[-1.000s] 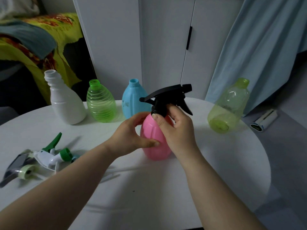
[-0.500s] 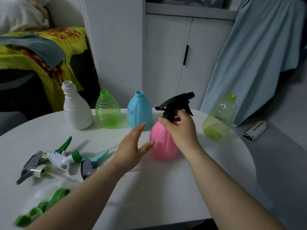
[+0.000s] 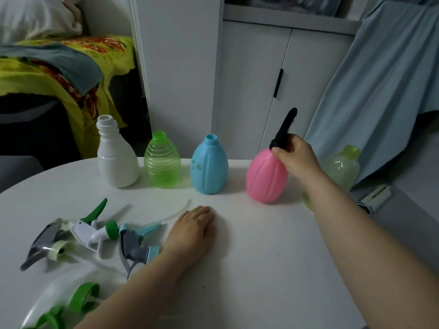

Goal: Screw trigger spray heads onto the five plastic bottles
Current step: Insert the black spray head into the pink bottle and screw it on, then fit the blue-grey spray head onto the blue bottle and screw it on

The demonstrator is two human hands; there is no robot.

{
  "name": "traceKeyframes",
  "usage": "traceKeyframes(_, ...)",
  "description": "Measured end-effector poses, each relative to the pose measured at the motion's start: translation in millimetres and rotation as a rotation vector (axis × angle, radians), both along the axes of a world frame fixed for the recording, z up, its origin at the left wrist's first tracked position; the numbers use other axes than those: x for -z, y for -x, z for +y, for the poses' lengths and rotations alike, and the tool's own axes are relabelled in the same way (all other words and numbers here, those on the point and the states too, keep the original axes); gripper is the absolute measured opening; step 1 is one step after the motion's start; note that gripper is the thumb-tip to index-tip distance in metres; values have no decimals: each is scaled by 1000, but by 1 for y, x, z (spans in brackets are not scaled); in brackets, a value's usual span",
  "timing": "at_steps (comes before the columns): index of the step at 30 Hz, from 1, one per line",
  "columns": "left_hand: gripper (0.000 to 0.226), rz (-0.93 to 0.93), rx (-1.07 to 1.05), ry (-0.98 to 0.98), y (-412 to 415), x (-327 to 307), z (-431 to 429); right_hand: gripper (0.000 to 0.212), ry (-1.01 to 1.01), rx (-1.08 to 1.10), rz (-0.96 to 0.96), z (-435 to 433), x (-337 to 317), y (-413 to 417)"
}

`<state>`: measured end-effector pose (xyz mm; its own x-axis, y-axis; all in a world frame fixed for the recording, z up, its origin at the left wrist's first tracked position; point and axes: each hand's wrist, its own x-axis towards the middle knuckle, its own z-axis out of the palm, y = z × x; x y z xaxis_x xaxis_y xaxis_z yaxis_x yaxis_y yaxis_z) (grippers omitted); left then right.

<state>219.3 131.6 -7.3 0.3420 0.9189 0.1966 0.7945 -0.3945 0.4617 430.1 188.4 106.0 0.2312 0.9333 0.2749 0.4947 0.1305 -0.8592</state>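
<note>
- One of five looks done: the pink bottle [image 3: 267,176] wears a black trigger spray head [image 3: 283,132], and it stands in the row at the back of the white bench [image 3: 261,257].
- Four are left, by my count. The white bottle [image 3: 116,157], the ribbed green bottle [image 3: 162,162] and the blue bottle [image 3: 209,166] stand upright with open necks to the left of the pink one; the pale yellow-green bottle [image 3: 342,169] sits behind the person's right forearm, partly hidden, with no head that I can see.
- The right hand [image 3: 297,157] is clamped around the collar of the black head, fingers wrapped at the pink bottle's neck.
- The left hand [image 3: 192,231] lies flat and empty on the bench, fingers together, well apart from the bottles.
- Just beside that hand lies the blue-and-grey spray head [image 3: 137,243]; further left are a white-and-green one [image 3: 95,229] and a grey one with a pale collar [image 3: 45,248].
- A green-collared head [image 3: 78,298] lies blurred at the near edge.
- I judge the blue-and-grey head the likely next pick.
</note>
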Motion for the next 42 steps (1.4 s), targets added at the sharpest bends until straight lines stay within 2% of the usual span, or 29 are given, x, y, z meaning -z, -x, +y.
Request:
traceKeyframes(9, 39, -30, 13, 6, 1, -2, 1, 37, 54, -48, 54, 6, 12, -8)
traceKeyframes(12, 35, -93, 32, 25, 4, -8, 2, 41, 70, -18, 23, 7, 14, -7)
traceKeyframes(20, 36, -110, 5, 58, 22, -28, -8, 53, 51, 23, 101, 2, 16, -10)
traceKeyframes(24, 31, -162, 14, -19, 49, -46, -30, 54, 14, 115, 20, -15, 11, -13)
traceKeyframes(28, 23, -250, -83, -75, 96, -59, -65, 44, -56, 119, -48, -42, 9, -2)
traceKeyframes(31, 22, -274, -241, -102, 135, -59, -88, 38, -38, 48, -90, -55, 10, 21)
traceKeyframes(35, 21, -287, -487, -130, 178, -43, -106, 41, 21, -96, -205, -63, 18, 70)
traceKeyframes(39, 17, -373, -672, -121, 202, -24, -105, 43, 120, -352, -392, -72, 30, 123)
traceKeyframes(42, 18, -456, -710, -32, 200, -17, -97, 47, 233, -562, -575, -80, 43, 159)
